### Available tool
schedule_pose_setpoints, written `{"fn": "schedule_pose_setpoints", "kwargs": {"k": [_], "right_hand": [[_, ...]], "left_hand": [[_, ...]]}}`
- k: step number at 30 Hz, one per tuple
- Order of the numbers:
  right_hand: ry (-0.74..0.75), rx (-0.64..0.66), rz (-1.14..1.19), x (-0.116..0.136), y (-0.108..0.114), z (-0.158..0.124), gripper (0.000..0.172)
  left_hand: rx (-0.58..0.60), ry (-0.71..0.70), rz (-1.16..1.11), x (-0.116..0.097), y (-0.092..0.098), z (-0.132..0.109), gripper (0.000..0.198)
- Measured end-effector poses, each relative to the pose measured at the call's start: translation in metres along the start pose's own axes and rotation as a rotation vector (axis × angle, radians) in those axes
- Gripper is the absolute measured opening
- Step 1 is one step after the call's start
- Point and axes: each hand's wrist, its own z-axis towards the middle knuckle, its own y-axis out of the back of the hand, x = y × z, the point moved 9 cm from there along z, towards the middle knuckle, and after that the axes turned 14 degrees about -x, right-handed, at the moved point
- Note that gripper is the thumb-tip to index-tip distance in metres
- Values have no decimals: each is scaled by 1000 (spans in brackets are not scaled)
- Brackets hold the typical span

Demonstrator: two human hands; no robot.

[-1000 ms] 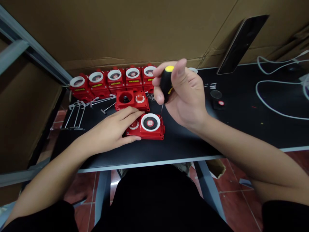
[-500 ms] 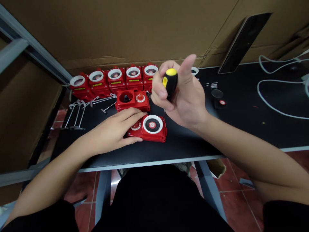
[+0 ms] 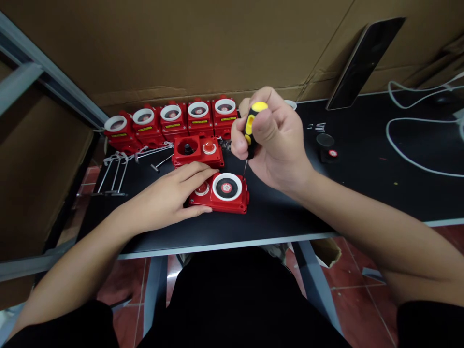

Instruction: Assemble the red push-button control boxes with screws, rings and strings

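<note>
A red box with a white ring around a black disc point(image 3: 226, 186) lies flat near the table's front edge. My left hand point(image 3: 174, 193) grips its left end, with the fingers over the top and the thumb along the near side, partly covering a red dome. In my right hand point(image 3: 279, 140) is a screwdriver point(image 3: 253, 121) with a black and yellow handle, the fingers and thumb wrapped around it. Its thin shaft points down, and the tip is at the box's far right corner. Whether a screw sits under the tip is too small to tell.
Behind lies another red box point(image 3: 197, 151) with an open round socket. Several finished-looking red boxes point(image 3: 170, 120) stand in a row at the back. Small metal hammers point(image 3: 118, 176) lie at left. Screws point(image 3: 320, 127), a black round part point(image 3: 325, 142) and a white cable point(image 3: 416, 164) are at right.
My right thumb, raised before, has folded down onto the screwdriver handle. The handle has tilted and turned, showing more yellow. My left hand stays on the box.
</note>
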Motion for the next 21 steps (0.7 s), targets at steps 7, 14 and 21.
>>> {"fn": "schedule_pose_setpoints", "kwargs": {"k": [7,14,21], "right_hand": [[-23,-32,29,6,-5,-11,72],[-225,179,47,13,-24,-21,56],[-242,232,-17,18,-28,-23,73]], "left_hand": [[6,16,-29,1,1,0,71],[-3,-1,-6,0,2,-1,69],[-6,3,-23,0,2,0,71]]}}
